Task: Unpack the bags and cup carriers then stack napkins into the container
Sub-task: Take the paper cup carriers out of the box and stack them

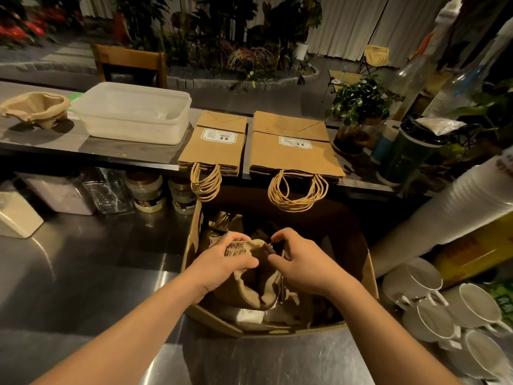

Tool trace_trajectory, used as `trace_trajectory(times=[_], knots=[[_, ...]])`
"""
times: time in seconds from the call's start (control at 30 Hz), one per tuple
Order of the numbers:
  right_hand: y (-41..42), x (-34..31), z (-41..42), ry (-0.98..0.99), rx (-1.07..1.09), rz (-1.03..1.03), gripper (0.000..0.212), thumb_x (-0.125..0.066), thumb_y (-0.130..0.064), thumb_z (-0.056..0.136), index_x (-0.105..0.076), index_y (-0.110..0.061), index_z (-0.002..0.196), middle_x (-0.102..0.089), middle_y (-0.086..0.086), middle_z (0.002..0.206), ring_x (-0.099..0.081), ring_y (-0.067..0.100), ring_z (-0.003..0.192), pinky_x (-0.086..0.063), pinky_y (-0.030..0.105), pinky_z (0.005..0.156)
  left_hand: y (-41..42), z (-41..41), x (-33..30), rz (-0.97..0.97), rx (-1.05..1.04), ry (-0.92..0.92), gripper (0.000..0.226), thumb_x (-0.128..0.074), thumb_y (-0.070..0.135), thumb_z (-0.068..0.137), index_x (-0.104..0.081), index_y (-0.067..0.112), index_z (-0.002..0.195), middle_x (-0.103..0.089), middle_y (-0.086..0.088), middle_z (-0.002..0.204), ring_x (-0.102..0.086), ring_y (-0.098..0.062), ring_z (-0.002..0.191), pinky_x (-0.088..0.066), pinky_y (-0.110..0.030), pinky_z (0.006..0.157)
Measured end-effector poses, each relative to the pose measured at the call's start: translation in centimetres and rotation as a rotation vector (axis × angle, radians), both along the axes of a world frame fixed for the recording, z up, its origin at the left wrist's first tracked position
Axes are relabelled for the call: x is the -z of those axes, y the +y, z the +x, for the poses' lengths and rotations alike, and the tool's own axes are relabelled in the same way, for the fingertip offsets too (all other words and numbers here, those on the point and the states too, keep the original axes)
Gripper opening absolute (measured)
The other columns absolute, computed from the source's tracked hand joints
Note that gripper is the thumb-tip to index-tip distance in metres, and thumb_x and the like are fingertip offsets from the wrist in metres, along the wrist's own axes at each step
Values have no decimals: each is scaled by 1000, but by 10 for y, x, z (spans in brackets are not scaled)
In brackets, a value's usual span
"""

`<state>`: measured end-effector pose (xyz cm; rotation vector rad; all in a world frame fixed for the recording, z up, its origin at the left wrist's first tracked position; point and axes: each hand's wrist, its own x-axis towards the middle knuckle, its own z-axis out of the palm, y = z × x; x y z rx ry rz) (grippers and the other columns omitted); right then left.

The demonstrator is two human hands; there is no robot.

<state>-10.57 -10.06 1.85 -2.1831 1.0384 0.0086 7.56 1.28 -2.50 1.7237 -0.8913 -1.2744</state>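
At the upper left of the frame, a burlap pouch (36, 108) lay beside the plastic container (133, 113). At upper centre, two stacks of paper bags (213, 147) (294, 151) lay flat. At lower centre, the left hand (222, 263) gripped the rim of a burlap bag (255, 284) inside the cardboard box (370, 276). The right hand (301, 262) pinched the opposite rim. At lower right sat white mugs (416, 282).

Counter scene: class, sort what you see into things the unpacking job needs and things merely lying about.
Job: box, sack gripped by left hand and right hand, bag stacks, container.
Lying about: mugs, jars, plant, chair.
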Motion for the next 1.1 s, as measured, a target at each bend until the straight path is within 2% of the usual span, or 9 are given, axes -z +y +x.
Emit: trace_trajectory(times=[0.13, 0.27, 0.4, 0.53, 0.67, 0.8, 0.87, 0.97, 1.1], knots=[[-9, 0, -20, -172, 212, 101, 16, -63, -32, 98, -61, -33, 114, -68, -7, 94, -68, 8, 78, -59, 22, 66, 2, 5, 5, -1, -75, 0, 41, -76, 42, 86, -55, 52, 120, -58, 0, 122, -59, -24, 109, -53, -38, 87], [-13, 1, -31, -358, 466, 283, 7, -64, -25, 98, -68, -26, 104, -72, 1, 99, -71, 14, 86, -57, 28, 71, 2, 5, 12, 17, -105, -16, 45, -78, 54, 75, -55, 59, 113, -59, 4, 122, -59, -23, 111, -52, -44, 94], [-11, -2, -39, -553, 597, 541, 14, -65, -25, 97, -72, -15, 104, -70, 7, 98, -66, 22, 88, -52, 33, 69, 1, 3, 17, 23, -136, -7, 42, -77, 49, 84, -54, 56, 118, -59, 3, 123, -57, -22, 112, -50, -42, 94], [-8, -2, -39, -556, 711, 850, 23, -70, -28, 93, -76, -10, 104, -61, 8, 90, -59, 20, 79, -46, 30, 61, 2, 2, 16, 16, -142, 10, 51, -76, 60, 70, -54, 59, 116, -61, 3, 124, -59, -22, 113, -51, -42, 93], [-4, -5, -39, -660, 580, 1078, 35, -81, -27, 84, -70, -7, 111, -70, 12, 101, -67, 19, 79, -50, 27, 55, 2, 1, 14, -5, -140, 25, 52, -74, 59, 69, -54, 58, 117, -58, 5, 125, -56, -22, 114, -49, -43, 96], [-2, 0, -38, -617, 437, 901, 60, -85, -10, 75, -60, -13, 130, -70, 14, 122, -71, 26, 103, -53, 33, 77, 3, -1, 12, -2, -103, 24, 57, -73, 57, 66, -54, 54, 119, -53, 9, 126, -53, -18, 115, -47, -39, 94], [1, 5, -35, -598, 435, 768, 51, -77, 2, 84, -60, -17, 128, -69, 14, 121, -72, 23, 101, -54, 28, 74, 3, -1, 12, -7, -96, 28, 58, -73, 57, 65, -54, 54, 120, -53, 10, 126, -54, -18, 115, -47, -39, 95], [3, 10, -30, -566, 432, 534, 28, -61, -4, 98, -62, -22, 120, -72, 11, 113, -71, 17, 92, -53, 22, 63, 4, 1, 10, -24, -118, 103, 53, -77, 57, 64, -60, 55, 113, -60, 4, 125, -62, -23, 113, -54, -45, 98], [3, 9, -28, -596, 425, 477, 26, -55, -6, 102, -67, -23, 118, -75, 0, 105, -72, 20, 100, -59, 27, 71, 6, 6, 7, -34, -126, 181, 53, -80, 59, 61, -63, 55, 111, -66, -6, 124, -68, -30, 111, -56, -52, 99]])
